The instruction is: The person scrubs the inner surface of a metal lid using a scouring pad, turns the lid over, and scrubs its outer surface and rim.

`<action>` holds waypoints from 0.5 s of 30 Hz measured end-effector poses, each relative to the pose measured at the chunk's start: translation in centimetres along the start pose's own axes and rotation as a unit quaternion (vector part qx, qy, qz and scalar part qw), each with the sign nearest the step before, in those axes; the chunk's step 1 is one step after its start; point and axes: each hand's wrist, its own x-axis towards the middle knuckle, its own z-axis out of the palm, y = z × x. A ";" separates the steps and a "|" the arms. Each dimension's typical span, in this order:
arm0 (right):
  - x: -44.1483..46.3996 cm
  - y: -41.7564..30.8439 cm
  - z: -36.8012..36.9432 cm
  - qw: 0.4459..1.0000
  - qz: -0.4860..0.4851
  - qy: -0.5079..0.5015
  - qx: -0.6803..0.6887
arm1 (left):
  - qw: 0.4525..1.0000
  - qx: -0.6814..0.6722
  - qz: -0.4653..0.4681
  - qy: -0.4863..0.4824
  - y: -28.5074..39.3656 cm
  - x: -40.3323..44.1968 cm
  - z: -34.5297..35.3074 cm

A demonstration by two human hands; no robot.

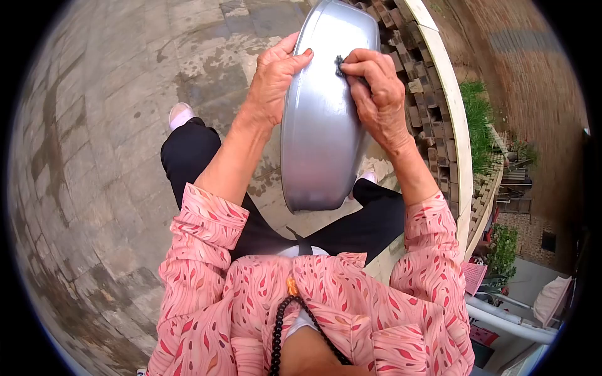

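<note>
A large silver metal basin (320, 138) is held up on its side in front of me, its smooth outer wall facing me. My left hand (273, 78) grips its left rim, with the thumb on the outside and the other fingers mostly hidden behind. At the upper right of the wall, my right hand (376, 91) pinches a small dark scouring pad (340, 66) against the metal. The far side and inside of the basin are out of sight.
Grey paving (113, 156) with damp patches lies to the left. On the right runs a low wall of stacked bricks (433, 119) with a pale ledge (461, 156). Beyond it are green plants (476, 125), a brick surface and a white pipe (508, 321).
</note>
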 end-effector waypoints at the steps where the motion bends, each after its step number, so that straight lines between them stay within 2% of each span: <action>1: -1.8 -1.6 0.2 1.000 -0.022 -0.007 0.009 | 1.000 -0.004 0.000 0.004 0.2 0.1 -0.5; 5: -6.6 -4.4 0.4 1.000 -0.025 -0.002 0.018 | 0.999 -0.040 -0.009 -0.010 0.2 -0.2 -0.8; 8: -6.9 -3.8 0.9 0.998 -0.041 0.050 0.016 | 0.996 -0.051 -0.059 -0.035 0.2 -0.6 -0.8; 11: -7.0 -4.2 1.5 0.992 -0.033 0.116 0.019 | 0.999 0.012 -0.044 0.000 0.5 -0.9 0.4; 15: -7.3 -4.9 1.5 0.978 0.020 0.198 0.063 | 0.998 0.069 -0.002 -0.014 1.9 -1.0 1.7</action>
